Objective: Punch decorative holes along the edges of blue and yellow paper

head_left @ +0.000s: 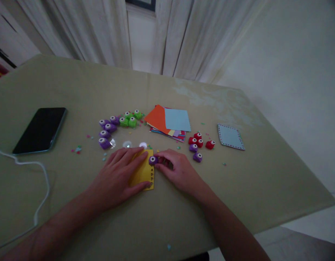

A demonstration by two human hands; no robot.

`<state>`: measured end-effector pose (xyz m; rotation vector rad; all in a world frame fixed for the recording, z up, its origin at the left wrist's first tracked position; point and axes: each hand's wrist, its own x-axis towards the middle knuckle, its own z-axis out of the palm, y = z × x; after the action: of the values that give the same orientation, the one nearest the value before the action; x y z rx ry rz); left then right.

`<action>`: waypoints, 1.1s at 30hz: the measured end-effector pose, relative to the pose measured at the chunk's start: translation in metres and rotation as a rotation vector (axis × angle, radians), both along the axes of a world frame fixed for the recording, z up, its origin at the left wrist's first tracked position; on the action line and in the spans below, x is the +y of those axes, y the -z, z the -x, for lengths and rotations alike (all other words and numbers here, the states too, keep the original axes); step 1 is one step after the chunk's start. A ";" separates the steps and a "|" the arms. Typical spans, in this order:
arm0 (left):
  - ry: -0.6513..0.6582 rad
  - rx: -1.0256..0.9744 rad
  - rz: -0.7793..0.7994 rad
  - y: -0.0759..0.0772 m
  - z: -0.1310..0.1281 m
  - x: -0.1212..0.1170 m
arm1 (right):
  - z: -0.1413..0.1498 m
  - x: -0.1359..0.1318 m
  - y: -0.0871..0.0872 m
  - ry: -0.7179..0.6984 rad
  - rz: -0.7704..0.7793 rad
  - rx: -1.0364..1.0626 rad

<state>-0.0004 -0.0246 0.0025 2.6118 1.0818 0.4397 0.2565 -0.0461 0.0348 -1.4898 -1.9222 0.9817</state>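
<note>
Flat on a yellow paper card [142,173] lies my left hand [123,167], fingers apart, covering the card's left part. Small punched holes run down the card's right edge. My right hand [177,166] pinches a small purple craft punch [153,160] with a white, eye-like top at that same edge, above the holes. Whether the punch is pressed down cannot be seen. Just beyond my left fingertips are small clear and white discs [127,144], partly hidden.
Several purple punches [104,133] and green punches [128,119] stand back left, red punches [199,140] on the right. Coloured paper sheets [177,119] are stacked behind. A blue card with a punched border [231,136] lies right; a tablet [40,130] and white cable [44,174] left.
</note>
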 end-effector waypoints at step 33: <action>0.021 0.002 -0.032 0.003 -0.001 0.002 | 0.000 0.002 -0.001 -0.030 -0.029 0.027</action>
<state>0.0007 -0.0228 -0.0002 2.6498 1.0555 0.4537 0.2566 -0.0440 0.0361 -1.4283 -1.9372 0.9774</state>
